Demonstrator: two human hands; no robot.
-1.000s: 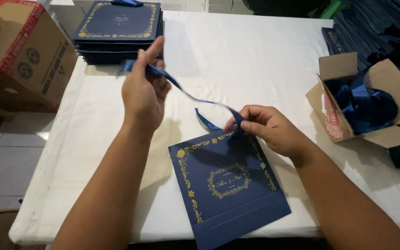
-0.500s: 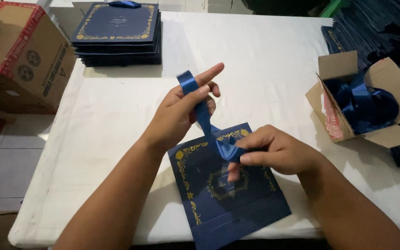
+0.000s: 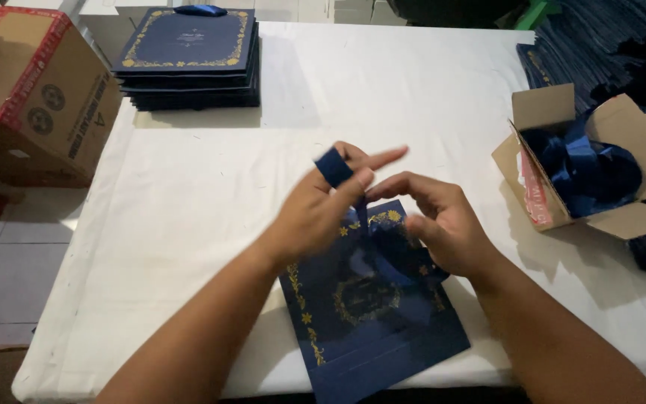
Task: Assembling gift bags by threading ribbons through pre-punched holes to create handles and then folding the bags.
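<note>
A dark blue card (image 3: 371,314) with gold ornament lies on the white table (image 3: 188,194) near its front edge. Above the card's top, my left hand (image 3: 323,202) has a blue ribbon (image 3: 333,167) wrapped over its fingers, forefinger stretched out to the right. My right hand (image 3: 443,224) sits just right of it over the card, fingers curled around the ribbon's lower part, which is mostly hidden between the hands.
A stack of similar blue cards (image 3: 188,56) with a ribbon on top stands at the back left. A closed cardboard box (image 3: 28,97) sits off the table's left edge. An open carton (image 3: 585,161) full of blue ribbons stands at the right.
My left hand came down from the far left toward the card, looping the ribbon over its fingers. Both hands now meet above the card's top edge.
</note>
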